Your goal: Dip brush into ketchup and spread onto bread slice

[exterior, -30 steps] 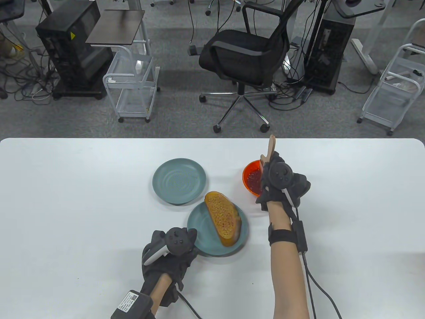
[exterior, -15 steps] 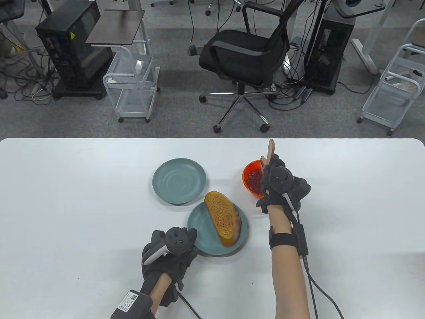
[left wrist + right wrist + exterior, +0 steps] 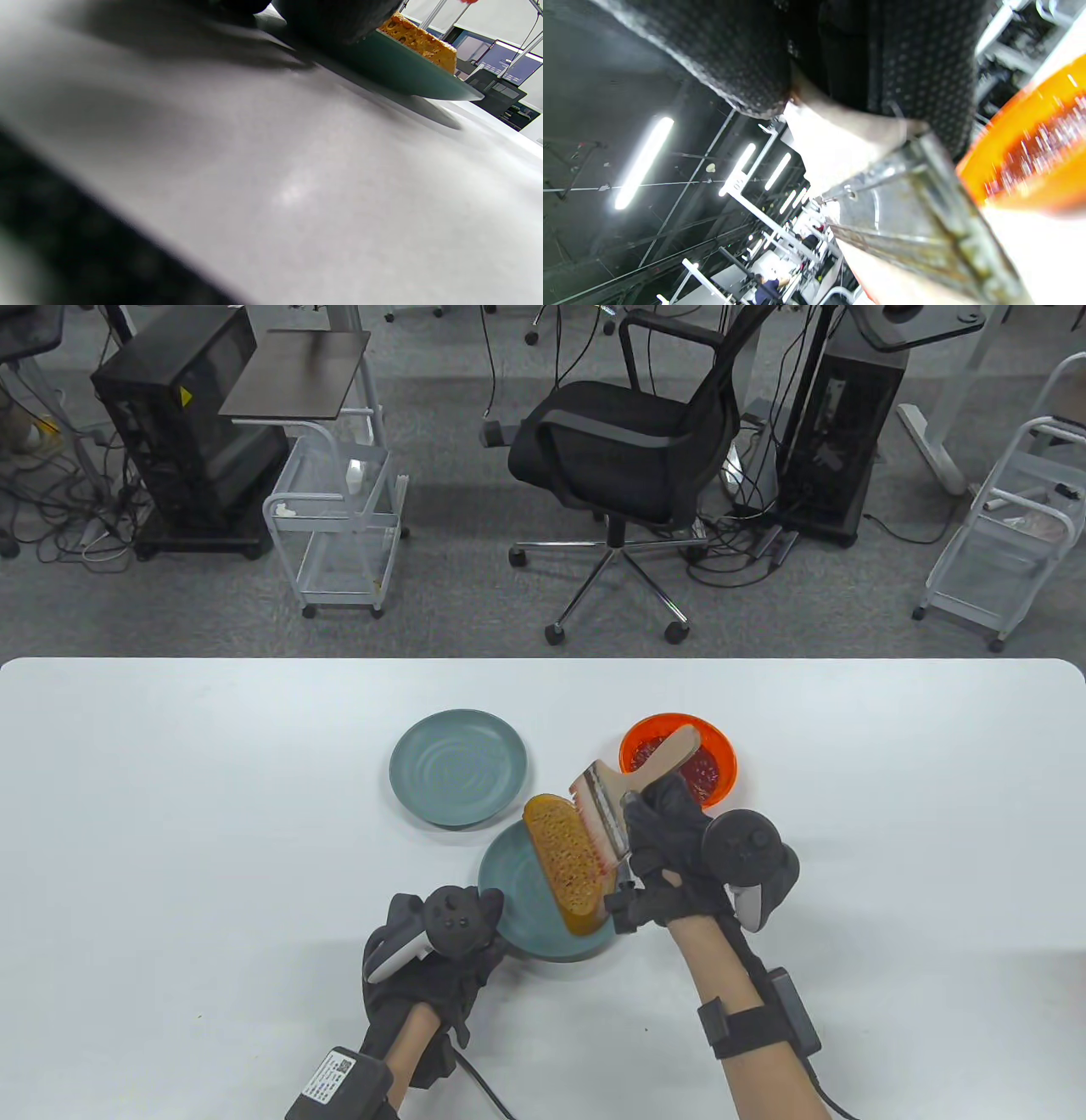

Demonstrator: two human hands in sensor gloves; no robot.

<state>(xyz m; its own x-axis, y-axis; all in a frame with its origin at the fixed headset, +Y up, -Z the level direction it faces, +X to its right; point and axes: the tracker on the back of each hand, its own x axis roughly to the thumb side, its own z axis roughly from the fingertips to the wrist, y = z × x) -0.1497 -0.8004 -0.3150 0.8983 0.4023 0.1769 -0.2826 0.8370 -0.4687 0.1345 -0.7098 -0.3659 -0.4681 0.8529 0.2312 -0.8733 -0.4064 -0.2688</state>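
A bread slice (image 3: 567, 857) with an orange-brown, ketchup-coated top lies on a teal plate (image 3: 514, 923). My right hand (image 3: 666, 848) grips a wooden-handled flat brush (image 3: 632, 789) and holds its red-tipped bristles against the slice's right edge. An orange bowl of ketchup (image 3: 704, 759) stands behind the hand. My left hand (image 3: 433, 937) rests on the table and touches the plate's left rim. In the left wrist view the plate (image 3: 403, 67) and bread (image 3: 420, 40) show low across the table. In the right wrist view the brush's metal ferrule (image 3: 908, 212) and the bowl (image 3: 1031, 161) show.
A second, empty teal plate (image 3: 458, 766) sits left of the bowl, behind the bread plate. The white table (image 3: 170, 831) stretches wide to both sides. An office chair (image 3: 628, 449) and carts stand beyond the far edge.
My right hand lifted the brush out of the ketchup bowl, swung it left and toward me, and laid the bristles on the bread. My left hand stayed at the plate rim.
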